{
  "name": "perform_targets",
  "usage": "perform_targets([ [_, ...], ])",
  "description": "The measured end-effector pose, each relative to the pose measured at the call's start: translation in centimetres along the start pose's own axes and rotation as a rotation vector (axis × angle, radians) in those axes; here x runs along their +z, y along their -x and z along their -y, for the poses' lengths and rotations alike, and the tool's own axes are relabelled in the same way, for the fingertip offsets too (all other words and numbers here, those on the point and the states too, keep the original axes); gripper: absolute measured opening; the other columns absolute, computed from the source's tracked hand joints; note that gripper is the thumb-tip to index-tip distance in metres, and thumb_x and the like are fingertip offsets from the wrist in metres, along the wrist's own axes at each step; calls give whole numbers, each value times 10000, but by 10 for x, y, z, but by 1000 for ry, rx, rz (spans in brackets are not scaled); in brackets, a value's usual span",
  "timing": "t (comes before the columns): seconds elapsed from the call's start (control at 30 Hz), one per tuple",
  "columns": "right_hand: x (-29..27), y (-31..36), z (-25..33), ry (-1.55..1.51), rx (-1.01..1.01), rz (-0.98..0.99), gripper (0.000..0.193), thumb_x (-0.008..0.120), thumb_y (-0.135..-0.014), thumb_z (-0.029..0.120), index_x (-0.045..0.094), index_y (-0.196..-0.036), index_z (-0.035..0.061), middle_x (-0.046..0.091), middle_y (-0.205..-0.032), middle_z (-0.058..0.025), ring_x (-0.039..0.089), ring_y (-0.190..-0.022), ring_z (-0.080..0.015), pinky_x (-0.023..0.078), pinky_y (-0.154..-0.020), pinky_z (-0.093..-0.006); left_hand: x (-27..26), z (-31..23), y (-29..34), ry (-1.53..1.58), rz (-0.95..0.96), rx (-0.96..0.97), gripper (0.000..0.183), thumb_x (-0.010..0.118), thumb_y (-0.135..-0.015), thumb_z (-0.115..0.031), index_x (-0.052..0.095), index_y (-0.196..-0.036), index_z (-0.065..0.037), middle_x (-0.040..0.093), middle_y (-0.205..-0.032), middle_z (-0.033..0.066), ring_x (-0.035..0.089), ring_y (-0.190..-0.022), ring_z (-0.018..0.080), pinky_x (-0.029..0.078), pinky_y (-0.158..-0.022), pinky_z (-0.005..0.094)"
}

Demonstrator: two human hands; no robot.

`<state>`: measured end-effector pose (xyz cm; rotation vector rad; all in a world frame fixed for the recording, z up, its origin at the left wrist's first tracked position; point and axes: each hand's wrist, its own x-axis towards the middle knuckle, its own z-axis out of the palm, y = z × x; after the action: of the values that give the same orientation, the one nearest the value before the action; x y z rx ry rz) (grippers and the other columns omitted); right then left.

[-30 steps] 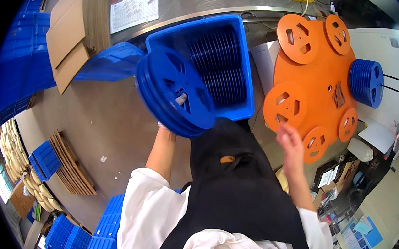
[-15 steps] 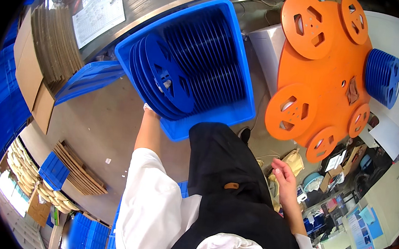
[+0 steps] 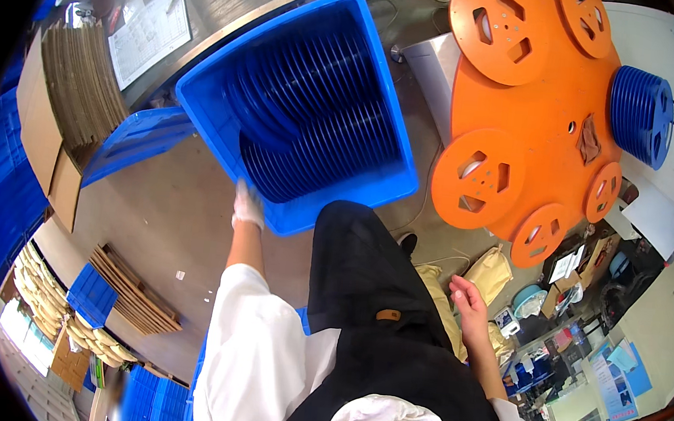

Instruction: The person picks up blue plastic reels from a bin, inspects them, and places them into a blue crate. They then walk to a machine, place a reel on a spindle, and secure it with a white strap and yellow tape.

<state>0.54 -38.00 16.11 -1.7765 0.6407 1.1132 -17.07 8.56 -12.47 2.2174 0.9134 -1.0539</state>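
Blue reels (image 3: 322,156) lie just beyond the left fingers (image 3: 243,193).

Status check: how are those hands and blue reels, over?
Left hand beside blue bin, right hand empty. Blue reels inside bin. Black apron partly blocks view of bin.

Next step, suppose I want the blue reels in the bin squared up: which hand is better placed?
Probably the left hand: it is right by the left edge of the blue bin, close to the blue reels, and looks empty. The right hand looks empty too, but is farther off, right of the black apron.
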Motion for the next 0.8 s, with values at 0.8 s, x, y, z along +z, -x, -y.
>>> perform_targets([
  [0.8, -335, 69, -425, -143, -200, -382, 348, 602, -939, 257, 606, -1216, 48, 663, -1061, -72, 601, -948, -176, 477, -824, -303, 183, -332, 209, -37, 99, 779, 458, 536, -875, -110, 484, -1321, -17, 477, -1392, 156, 459, -1291, 300, 391, -1076, 347],
])
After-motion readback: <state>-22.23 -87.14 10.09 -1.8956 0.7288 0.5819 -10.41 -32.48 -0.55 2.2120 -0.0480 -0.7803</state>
